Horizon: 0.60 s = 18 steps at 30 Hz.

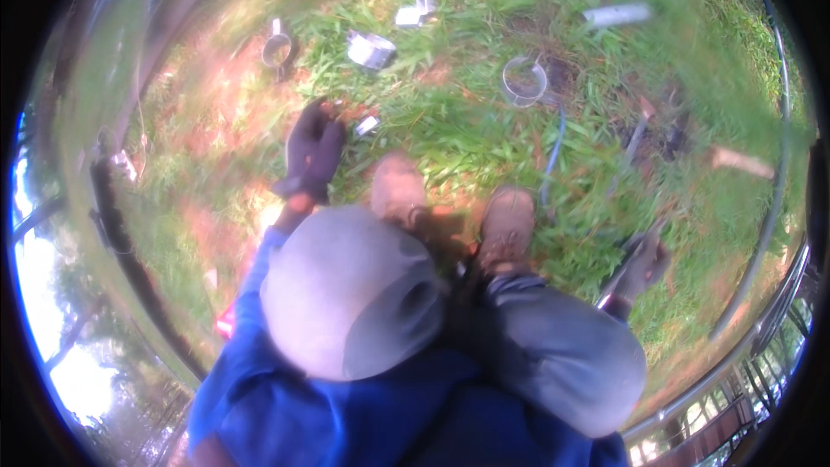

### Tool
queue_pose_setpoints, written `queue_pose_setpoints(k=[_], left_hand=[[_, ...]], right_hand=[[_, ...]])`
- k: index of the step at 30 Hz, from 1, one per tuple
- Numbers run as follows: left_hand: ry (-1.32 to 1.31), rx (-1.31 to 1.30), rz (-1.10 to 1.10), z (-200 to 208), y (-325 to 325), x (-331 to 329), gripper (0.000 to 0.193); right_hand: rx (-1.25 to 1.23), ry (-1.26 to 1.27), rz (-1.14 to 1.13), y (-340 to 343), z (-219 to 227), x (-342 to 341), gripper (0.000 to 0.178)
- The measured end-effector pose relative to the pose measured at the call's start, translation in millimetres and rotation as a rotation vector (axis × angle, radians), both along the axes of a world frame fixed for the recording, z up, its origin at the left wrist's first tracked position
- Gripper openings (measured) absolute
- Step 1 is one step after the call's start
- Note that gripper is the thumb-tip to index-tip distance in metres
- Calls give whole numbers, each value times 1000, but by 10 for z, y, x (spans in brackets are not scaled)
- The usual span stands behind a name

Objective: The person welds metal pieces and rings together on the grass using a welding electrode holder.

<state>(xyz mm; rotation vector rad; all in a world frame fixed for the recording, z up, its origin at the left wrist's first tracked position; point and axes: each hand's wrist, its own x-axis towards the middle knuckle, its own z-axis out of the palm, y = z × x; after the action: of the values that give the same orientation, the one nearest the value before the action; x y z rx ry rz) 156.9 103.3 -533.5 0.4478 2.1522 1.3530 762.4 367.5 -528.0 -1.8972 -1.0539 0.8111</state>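
Note:
My left hand (313, 147), in a dark glove, reaches down over the grass beyond my left knee. Its fingers point away from me and look stretched out, with nothing visible in them. Just right of it lies a small silver metal piece (367, 125), apart from the fingers. A wide silver metal ring or clamp (372, 50) lies farther off, with a thinner ring-shaped clamp (277, 50) to its left. My right hand (640, 266), also gloved, is low over the grass beside my right leg. Motion blur hides whether its fingers hold anything.
Beyond my boots (506, 223) lie a silver bracket (416, 11), another metal ring (525, 82) and a pale tube (617, 15). A blue cord or hose (553, 156) runs through the grass. A wooden piece (742, 162) lies at right, near a long curved pipe or cable (782, 112).

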Motion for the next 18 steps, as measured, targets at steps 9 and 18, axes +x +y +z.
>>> queue_pose_setpoints(k=[9, 18], left_hand=[[338, -428, -450, -107, 105, 183, 49], [44, -108, -117, 307, 233, 379, 41]], right_hand=[[-309, -337, -245, -1013, -321, 991, 61], [-359, -49, -135, -1301, -625, 1176, 48]])
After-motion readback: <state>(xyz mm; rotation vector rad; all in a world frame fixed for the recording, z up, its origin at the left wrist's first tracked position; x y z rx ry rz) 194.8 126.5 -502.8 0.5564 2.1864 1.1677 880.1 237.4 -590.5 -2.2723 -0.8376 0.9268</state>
